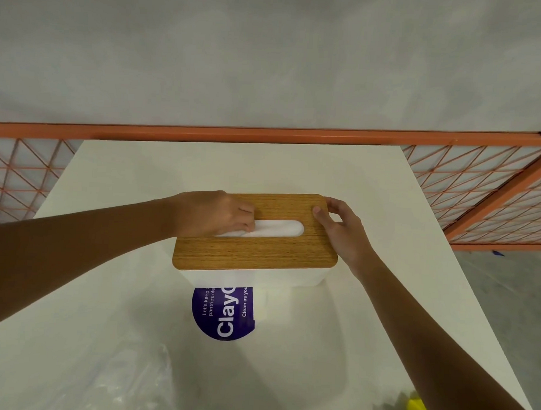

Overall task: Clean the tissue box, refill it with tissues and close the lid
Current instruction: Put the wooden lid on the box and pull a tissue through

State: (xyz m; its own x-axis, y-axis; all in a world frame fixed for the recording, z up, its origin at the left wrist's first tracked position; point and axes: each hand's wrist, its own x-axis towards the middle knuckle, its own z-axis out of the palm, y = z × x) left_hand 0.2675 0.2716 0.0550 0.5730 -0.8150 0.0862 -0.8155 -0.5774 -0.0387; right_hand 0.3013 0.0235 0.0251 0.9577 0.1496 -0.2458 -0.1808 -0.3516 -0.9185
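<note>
The tissue box (248, 277) sits mid-bench (382, 300) with its wooden lid (255, 250) seated flat on the white body, so I judge the work is at its last step: drawing the first tissue (280, 229) up through the oval slot.

To do this well, I would hold the lid down at its right end while the other hand lifts one ply straight up from the slot's middle. Pulling slowly should keep the sheet from tearing on the slot edge and stop the lid from tipping off its seat.

The left hand (213, 213) lies over the left end of the lid. Its grip is nearly closed, the fingers curled down into the slot's left end and pinching the tissue there. The right hand (342, 228) has a half-closed grip on the lid's far right corner, thumb flat on the wood and fingers wrapped round the edge.

A purple-labelled pack (225, 313) lies just in front of the box. A clear plastic wrapper (119, 377) is at near left and a yellow cloth (418, 409) at near right.
</note>
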